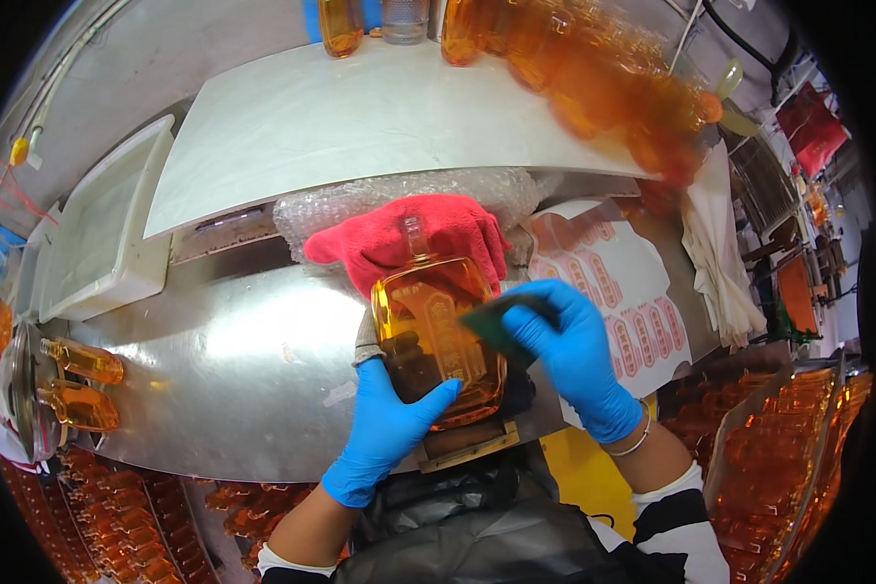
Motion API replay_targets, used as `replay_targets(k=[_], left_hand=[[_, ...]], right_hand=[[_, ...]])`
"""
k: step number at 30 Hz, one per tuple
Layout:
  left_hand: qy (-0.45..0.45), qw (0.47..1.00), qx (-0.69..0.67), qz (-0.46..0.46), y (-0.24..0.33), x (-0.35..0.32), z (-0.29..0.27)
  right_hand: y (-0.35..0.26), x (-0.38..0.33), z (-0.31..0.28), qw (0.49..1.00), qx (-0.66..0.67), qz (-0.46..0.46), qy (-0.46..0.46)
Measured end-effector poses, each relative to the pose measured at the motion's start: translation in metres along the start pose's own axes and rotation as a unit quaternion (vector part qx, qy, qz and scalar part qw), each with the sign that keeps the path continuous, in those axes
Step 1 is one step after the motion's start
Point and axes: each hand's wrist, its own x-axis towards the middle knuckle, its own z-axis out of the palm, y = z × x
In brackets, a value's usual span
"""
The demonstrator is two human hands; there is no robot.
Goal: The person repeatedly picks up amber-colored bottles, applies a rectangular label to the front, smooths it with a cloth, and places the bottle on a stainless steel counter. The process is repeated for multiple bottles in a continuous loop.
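An amber glass bottle (396, 362) lies tilted in front of me, its clear neck against a red towel (355, 245). A pinkish-red decal (445, 336) covers the middle of its upper face. My left hand (384, 419), in a blue glove, grips the bottle's lower left side, with the thumb across the front. Between the gloved fingers of my right hand (579, 355) is a flat dark green scraper (496, 323), slightly blurred. Its edge is over the right part of the decal; whether it touches cannot be told. The fingers under the bottle are mostly hidden.
Bubble wrap (326, 209) lies behind the towel. On the right is a sheet of decals (642, 297) beside a whitish cloth (720, 248). Amber bottles (594, 83) crowd the white board (360, 127). A white bin (117, 224) stands left; two bottles (83, 404) lie below it.
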Motion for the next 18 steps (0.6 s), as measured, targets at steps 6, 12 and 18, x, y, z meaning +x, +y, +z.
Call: replay_targets(k=[6,12,18], left_hand=[[-0.018,1.0,0.017,0.001,0.002,0.002,-0.004],[0.029,0.998,0.056,0.028,0.011,-0.002,-0.015],[0.073,0.853,0.409,0.315,0.055,0.09,-0.037]], right_hand=[[-0.011,0.053,0.031,0.88,-0.318,-0.276,-0.22],[-0.022,0.111,0.02,0.721,-0.418,-0.545,-0.09],[0.021,-0.044,-0.031,0.821,-0.318,-0.41,-0.239]])
